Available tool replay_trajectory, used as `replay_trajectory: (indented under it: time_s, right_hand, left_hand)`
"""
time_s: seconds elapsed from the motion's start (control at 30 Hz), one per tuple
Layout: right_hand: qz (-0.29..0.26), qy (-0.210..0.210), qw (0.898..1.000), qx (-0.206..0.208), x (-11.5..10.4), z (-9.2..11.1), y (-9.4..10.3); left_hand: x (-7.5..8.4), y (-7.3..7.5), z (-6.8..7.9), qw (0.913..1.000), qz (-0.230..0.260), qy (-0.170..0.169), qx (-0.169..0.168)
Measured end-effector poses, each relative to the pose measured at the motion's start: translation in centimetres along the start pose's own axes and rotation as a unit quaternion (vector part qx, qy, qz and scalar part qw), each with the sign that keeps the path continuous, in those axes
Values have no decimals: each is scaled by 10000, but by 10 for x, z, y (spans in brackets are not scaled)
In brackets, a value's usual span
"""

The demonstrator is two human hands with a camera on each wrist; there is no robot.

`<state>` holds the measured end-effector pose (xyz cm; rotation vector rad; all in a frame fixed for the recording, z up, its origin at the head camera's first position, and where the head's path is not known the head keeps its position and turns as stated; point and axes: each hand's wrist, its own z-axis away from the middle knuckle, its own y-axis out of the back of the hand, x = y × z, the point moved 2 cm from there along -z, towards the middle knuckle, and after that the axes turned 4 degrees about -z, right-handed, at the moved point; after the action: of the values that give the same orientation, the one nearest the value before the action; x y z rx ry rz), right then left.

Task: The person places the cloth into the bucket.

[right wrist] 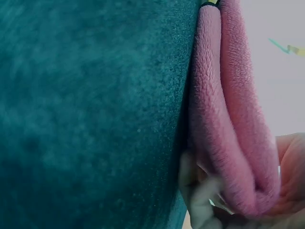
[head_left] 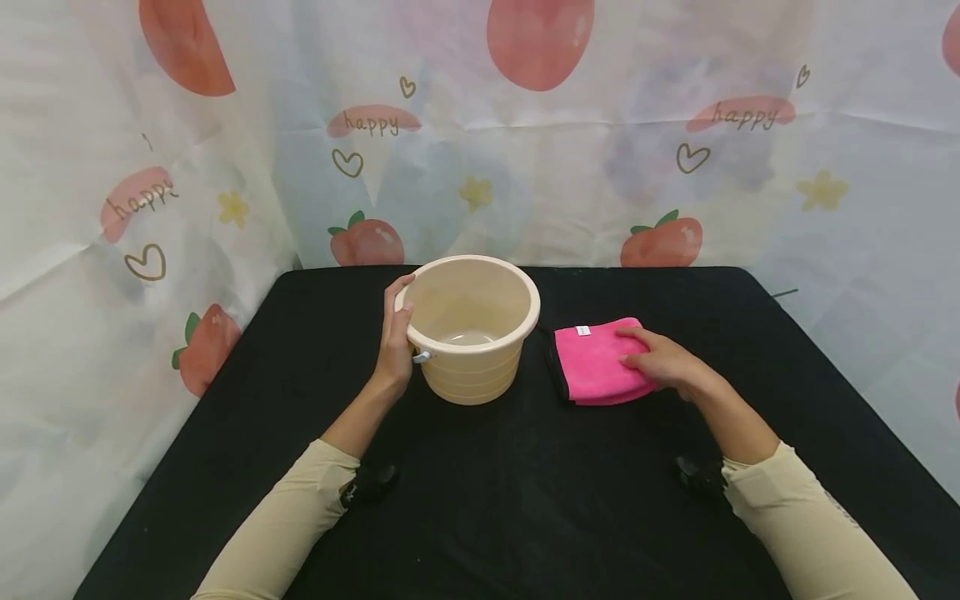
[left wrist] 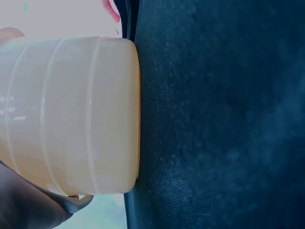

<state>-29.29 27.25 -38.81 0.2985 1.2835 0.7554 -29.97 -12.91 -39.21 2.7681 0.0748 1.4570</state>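
A cream plastic bucket (head_left: pixel 480 371) stands upright on the black table, its inside showing nothing but the bare bottom. My left hand (head_left: pixel 395 342) grips its rim on the left side, close to the grey handle joint (head_left: pixel 422 357). In the left wrist view the ribbed wall of the bucket (left wrist: pixel 71 114) fills the left part. To the right of the bucket lies a folded pink cloth (head_left: pixel 596 362) with a dark edge and a small white label. My right hand (head_left: pixel 663 362) holds its right side; in the right wrist view, fingers curl under the folded cloth (right wrist: pixel 228 119).
The black-covered table (head_left: pixel 517 508) ends at a back edge just behind the bucket. Printed curtains (head_left: pixel 570 167) with fruit, hearts and "happy" lettering hang behind and at both sides. A dark strapped device (head_left: pixel 367 483) sits at the left wrist, another (head_left: pixel 697 475) at the right.
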Motion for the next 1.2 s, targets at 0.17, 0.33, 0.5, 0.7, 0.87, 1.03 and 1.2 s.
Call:
replay_trajectory:
  time_s: [0.17,0.33,0.5,0.7,0.87,1.03,1.2]
  right_hand:
    - [20,107,9997,214,-4,1,-1]
    - [-10,259,9983,527,-11,3,0]
    - [-198,277,9987,388,-20,5,-1]
    - [-327,79,9994,-8,-24,5,-3]
    - [-436,196,9985,258,-27,6,-2]
    - [-681,474,9956,429,-37,11,6]
    - [-768,762,9926,550,-52,19,18]
  left_hand:
    - [2,0,1,10000,-37,41,-65]
    - [3,1,1,9999,-62,15,-141]
    - [3,3,1,9999,-47,-4,-139]
    - [1,3,1,9999,-8,23,-138]
    - [1,3,0,9997,-21,-70,-215]
    - [1,4,0,9997,-45,-82,-214]
    - [1,4,1,9997,-81,-26,-238]
